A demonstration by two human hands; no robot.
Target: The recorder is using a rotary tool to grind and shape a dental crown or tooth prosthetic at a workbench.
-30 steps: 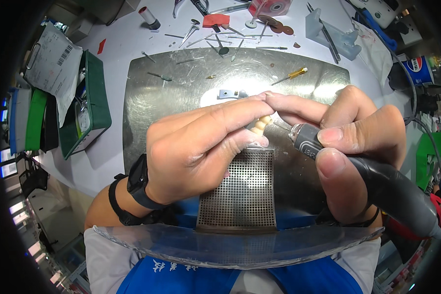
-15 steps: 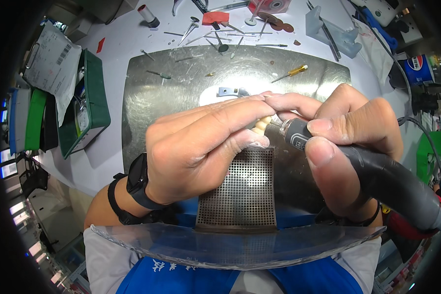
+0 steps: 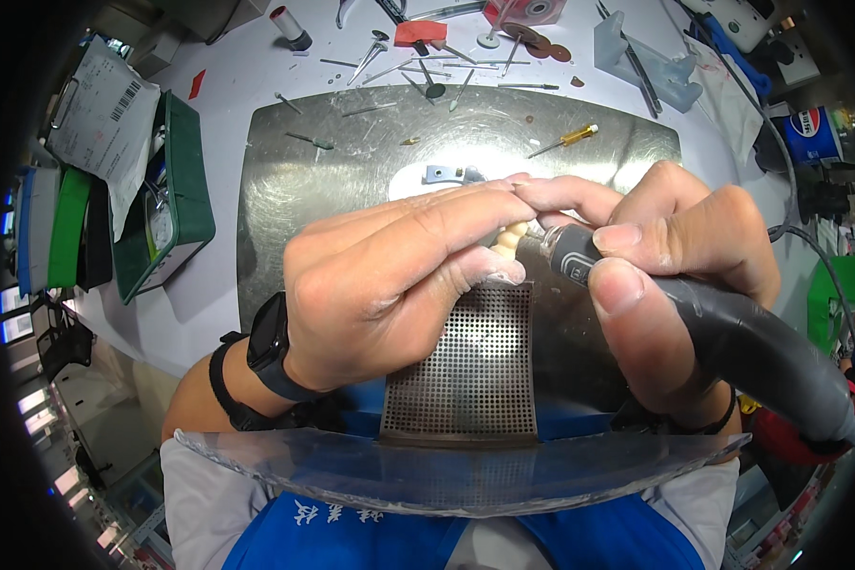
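The left hand (image 3: 399, 275) pinches a small cream tooth piece (image 3: 511, 237) between fingertips and thumb, just above a perforated metal grille (image 3: 465, 370). The right hand (image 3: 674, 275) is wrapped tight around a dark grinding tool (image 3: 722, 332), its tip touching the piece. Both hover over a steel plate (image 3: 294, 180) on the counter (image 3: 228, 104), where loose burs (image 3: 418, 71) lie beside a green tray (image 3: 185, 190).

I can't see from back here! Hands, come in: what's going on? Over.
Left hand pinching small cream tooth-like piece. Right hand gripping dark rotary handpiece, tip at the piece. Perforated metal grid underneath; nothing blocking.
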